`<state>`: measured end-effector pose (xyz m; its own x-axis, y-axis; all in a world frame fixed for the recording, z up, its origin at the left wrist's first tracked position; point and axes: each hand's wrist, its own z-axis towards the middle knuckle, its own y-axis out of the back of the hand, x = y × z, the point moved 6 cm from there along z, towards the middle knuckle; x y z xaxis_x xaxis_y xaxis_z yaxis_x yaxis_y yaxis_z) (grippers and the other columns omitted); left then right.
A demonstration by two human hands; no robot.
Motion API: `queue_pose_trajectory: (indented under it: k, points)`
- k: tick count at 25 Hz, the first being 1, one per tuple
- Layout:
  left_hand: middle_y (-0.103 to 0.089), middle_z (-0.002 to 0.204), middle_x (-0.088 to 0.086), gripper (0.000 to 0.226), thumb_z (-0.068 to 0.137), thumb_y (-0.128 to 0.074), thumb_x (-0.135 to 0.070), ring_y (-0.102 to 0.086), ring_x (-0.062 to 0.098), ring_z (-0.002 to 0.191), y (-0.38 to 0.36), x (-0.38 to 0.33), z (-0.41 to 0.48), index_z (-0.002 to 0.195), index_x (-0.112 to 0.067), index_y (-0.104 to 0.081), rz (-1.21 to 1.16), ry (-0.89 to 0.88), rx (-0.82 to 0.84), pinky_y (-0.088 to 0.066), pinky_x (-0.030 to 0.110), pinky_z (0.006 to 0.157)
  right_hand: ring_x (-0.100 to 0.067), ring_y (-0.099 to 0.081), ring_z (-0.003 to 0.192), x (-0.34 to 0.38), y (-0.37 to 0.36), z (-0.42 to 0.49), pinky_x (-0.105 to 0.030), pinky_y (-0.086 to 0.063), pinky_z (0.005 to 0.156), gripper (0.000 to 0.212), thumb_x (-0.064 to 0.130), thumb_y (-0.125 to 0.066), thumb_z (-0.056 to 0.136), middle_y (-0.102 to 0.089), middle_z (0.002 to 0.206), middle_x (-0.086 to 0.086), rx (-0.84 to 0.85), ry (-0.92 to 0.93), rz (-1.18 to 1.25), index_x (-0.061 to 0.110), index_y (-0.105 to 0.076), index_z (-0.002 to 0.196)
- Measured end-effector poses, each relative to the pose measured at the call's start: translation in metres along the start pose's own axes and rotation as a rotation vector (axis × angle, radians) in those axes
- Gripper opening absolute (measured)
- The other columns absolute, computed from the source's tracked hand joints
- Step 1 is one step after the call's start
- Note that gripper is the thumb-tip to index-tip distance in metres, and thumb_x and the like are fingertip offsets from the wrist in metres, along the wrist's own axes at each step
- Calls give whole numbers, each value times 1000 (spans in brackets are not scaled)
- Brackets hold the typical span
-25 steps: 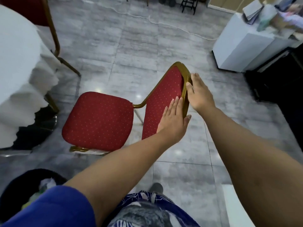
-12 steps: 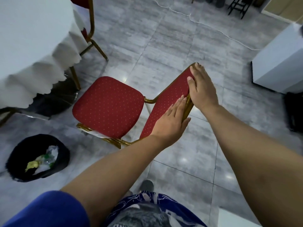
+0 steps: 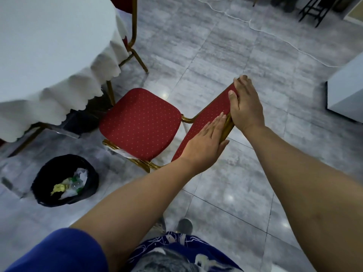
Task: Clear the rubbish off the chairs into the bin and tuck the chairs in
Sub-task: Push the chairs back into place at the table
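Observation:
A red padded chair with a gold frame stands on the grey tiles, its seat bare and its front edge beside the hanging tablecloth. My right hand clasps the top of the chair's backrest, thumb on the red front and fingers over the back. My left hand holds the backrest's nearer edge, fingers flat on the padding and thumb behind the gold rail. A black bin holding crumpled paper and wrappers sits on the floor at the lower left, apart from the chair.
A round table with a white scalloped cloth fills the upper left. A second red chair stands behind it. A white cabinet is at the right edge. A white cable crosses the far floor near a black stand.
Both hands kept their hold while the chair slid left toward the table. Its seat front now reaches the tablecloth, and the bin has come fully into view.

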<state>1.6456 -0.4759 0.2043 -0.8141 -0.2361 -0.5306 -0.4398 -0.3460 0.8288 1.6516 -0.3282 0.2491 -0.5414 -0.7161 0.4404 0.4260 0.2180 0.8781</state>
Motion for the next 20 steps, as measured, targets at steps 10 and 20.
queue_pose_trajectory:
  k: [10, 20]
  points:
    - [-23, 159, 10, 59, 103, -40, -31, -23, 19, 146, 61, 94, 10, 152, -5, -20, 21, 115, -116, -12, 24, 118, -23, -8, 153, 83, -61, 66, -36, -9, 123, 54, 37, -30, 104, -22, 163, -5, 31, 46, 38, 12, -33, 152]
    - [-21, 159, 11, 59, 103, -38, -31, -21, 20, 147, 127, 203, 15, 152, -4, -19, 74, 180, -142, -11, 27, 120, -27, -6, 153, 182, -124, 129, -42, -11, 124, 56, 38, -28, 105, -18, 164, -9, 71, 84, 39, 11, -30, 153]
